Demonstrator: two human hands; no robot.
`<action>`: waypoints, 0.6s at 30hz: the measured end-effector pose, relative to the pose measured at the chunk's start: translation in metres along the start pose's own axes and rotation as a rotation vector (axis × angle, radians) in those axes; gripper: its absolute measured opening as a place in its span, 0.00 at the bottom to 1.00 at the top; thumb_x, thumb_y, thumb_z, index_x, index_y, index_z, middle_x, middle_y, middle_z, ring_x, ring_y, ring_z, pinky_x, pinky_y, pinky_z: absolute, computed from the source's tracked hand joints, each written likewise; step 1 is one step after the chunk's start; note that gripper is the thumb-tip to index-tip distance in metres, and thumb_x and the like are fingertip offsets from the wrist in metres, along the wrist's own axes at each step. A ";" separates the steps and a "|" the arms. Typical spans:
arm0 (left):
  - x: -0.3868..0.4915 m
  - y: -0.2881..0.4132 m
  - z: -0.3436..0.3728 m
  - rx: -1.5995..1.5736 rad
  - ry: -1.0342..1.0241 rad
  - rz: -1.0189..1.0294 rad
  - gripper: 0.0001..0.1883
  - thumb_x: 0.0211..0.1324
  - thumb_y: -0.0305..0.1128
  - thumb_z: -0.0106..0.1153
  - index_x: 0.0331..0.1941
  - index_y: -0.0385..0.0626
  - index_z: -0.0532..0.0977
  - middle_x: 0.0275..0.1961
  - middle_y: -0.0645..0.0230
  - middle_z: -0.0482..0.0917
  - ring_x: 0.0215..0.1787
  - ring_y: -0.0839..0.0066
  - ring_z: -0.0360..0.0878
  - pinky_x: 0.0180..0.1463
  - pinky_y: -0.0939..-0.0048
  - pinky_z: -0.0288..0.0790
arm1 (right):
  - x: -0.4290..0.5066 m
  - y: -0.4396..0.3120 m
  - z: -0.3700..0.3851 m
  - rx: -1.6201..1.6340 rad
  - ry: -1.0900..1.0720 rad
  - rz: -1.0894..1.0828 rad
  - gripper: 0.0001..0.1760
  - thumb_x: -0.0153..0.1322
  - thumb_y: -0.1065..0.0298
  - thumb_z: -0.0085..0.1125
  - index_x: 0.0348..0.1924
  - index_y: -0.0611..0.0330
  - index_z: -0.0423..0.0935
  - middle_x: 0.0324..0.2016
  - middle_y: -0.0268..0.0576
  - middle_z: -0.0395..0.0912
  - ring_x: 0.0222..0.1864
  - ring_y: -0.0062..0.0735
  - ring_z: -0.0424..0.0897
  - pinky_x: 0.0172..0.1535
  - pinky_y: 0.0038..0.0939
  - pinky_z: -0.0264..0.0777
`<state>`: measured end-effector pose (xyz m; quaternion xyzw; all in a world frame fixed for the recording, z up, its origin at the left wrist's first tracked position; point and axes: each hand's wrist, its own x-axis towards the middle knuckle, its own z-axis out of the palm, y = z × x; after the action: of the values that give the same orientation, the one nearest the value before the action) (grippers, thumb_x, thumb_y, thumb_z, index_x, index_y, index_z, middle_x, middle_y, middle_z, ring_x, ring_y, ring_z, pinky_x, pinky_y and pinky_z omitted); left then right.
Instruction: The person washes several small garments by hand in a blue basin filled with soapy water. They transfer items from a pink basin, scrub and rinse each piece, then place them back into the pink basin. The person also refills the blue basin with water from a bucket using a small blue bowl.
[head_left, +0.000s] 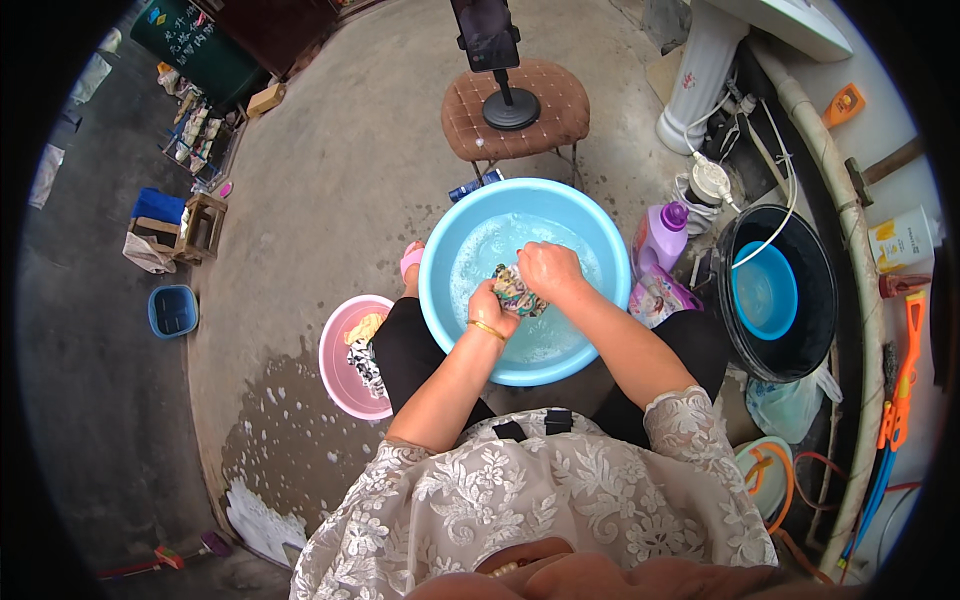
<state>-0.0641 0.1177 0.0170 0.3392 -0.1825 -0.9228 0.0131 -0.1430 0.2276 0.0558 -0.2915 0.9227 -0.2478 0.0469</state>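
Note:
Both hands hold one patterned, multicoloured cloth (517, 292) over a large light-blue plastic basin (435, 255). My left hand (491, 309), with a gold bangle at the wrist, grips its left side. My right hand (551, 270) is a closed fist at the cloth's upper right. Sudsy water (517, 229) lies in the basin beneath them. What the right fingers do is partly hidden by the back of that hand. The basin sits between my knees.
To the left stands a pink basin (337, 315) with clothes, beside wet, foamy concrete. A purple detergent bottle (660, 236), a detergent pouch (660, 292) and a black tub (814, 300) holding a blue basin (786, 300) are right. A stool (457, 112) with a phone (486, 34) stands ahead.

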 end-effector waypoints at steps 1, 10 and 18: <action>-0.003 0.007 0.000 0.096 -0.006 0.019 0.18 0.63 0.36 0.37 0.49 0.37 0.69 0.49 0.57 0.76 0.48 0.61 0.76 0.49 0.57 0.71 | 0.002 0.009 0.003 -0.014 0.012 0.105 0.17 0.69 0.57 0.49 0.28 0.60 0.79 0.30 0.52 0.80 0.36 0.47 0.81 0.41 0.44 0.74; -0.021 0.058 0.029 2.069 -0.166 0.352 0.30 0.56 0.39 0.49 0.63 0.42 0.60 0.49 0.46 0.77 0.50 0.52 0.76 0.54 0.59 0.68 | -0.001 0.025 0.002 -0.179 -0.560 0.214 0.19 0.63 0.62 0.50 0.43 0.60 0.80 0.43 0.46 0.80 0.46 0.42 0.80 0.48 0.38 0.73; 0.016 0.069 0.128 2.184 0.065 0.770 0.38 0.56 0.28 0.45 0.70 0.53 0.44 0.44 0.49 0.78 0.47 0.53 0.78 0.52 0.58 0.70 | -0.005 0.015 -0.008 -0.156 -0.531 0.173 0.20 0.64 0.61 0.50 0.43 0.61 0.79 0.42 0.48 0.81 0.45 0.44 0.80 0.48 0.40 0.74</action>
<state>-0.1635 0.0930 0.1210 0.1153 -0.9731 -0.1993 -0.0020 -0.1480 0.2444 0.0550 -0.2689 0.9160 -0.0861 0.2851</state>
